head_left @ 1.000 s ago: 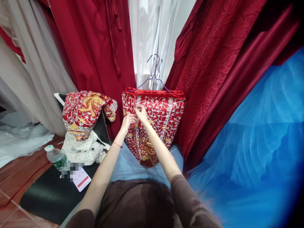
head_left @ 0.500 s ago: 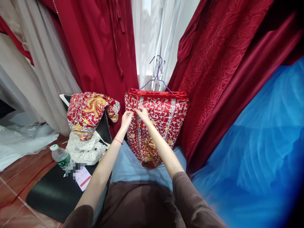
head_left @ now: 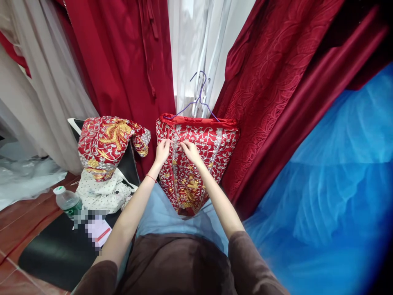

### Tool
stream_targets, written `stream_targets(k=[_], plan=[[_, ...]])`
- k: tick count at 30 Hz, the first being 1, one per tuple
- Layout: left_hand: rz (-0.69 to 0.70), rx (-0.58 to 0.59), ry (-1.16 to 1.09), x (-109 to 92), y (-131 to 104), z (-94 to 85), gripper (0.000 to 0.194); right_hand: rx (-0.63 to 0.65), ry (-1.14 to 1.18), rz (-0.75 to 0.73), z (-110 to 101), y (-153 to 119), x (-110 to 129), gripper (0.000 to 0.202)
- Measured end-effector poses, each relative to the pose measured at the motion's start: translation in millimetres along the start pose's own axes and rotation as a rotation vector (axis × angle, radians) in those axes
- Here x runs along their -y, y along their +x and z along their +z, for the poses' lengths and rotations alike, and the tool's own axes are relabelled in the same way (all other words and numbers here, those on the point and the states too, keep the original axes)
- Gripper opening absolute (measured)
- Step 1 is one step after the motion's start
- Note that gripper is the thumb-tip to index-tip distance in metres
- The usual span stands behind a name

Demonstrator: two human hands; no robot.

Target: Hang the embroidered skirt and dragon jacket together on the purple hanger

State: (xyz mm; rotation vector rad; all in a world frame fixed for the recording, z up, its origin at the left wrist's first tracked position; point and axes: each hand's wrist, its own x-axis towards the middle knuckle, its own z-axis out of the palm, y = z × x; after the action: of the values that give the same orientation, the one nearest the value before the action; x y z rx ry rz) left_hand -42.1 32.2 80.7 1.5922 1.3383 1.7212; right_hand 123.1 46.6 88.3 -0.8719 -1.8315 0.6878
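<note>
A red embroidered skirt [head_left: 199, 153] with silver scrolls and gold motifs stands upright over my lap. Its red waistband hangs on a thin purple hanger [head_left: 200, 94]. A narrow red tie [head_left: 176, 132] runs down from the waistband towards my fingers. At the skirt's upper left, my left hand [head_left: 162, 151] is closed in a pinch; what lies between its fingertips is too small to make out. My right hand [head_left: 190, 151] pinches the lower end of the tie, a short distance to the right, against the skirt's front.
On the left, a black chair [head_left: 52, 254] bears a water bottle [head_left: 68, 200], a phone-like card [head_left: 100, 230], a white dotted cloth [head_left: 98, 192] and a red-gold embroidered garment [head_left: 106, 141]. Red gowns [head_left: 123, 61] hang behind; blue tulle [head_left: 325, 196] fills the right.
My hands have moved apart, the right one shifting right with the tie, which now slants across the skirt. The whole view has shifted slightly.
</note>
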Motion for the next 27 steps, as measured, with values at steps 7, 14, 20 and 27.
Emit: stream_targets(k=[7, 14, 20, 27], plan=[[-0.013, -0.008, 0.019, -18, 23, -9.7, 0.031, 0.279, -0.345, -0.124, 33, -17, 16, 0.022], [0.015, 0.133, -0.109, -17, 19, -10.8, 0.032, 0.390, -0.446, -0.044, 50, -28, 10, 0.025], [-0.056, 0.224, -0.088, -19, 12, -4.4, 0.036, 0.283, -0.224, 0.120, 40, -24, -2, 0.018], [-0.171, 0.350, -0.224, -22, 1, 4.6, 0.043, 0.060, 0.471, 0.372, 28, 10, 3, 0.013]])
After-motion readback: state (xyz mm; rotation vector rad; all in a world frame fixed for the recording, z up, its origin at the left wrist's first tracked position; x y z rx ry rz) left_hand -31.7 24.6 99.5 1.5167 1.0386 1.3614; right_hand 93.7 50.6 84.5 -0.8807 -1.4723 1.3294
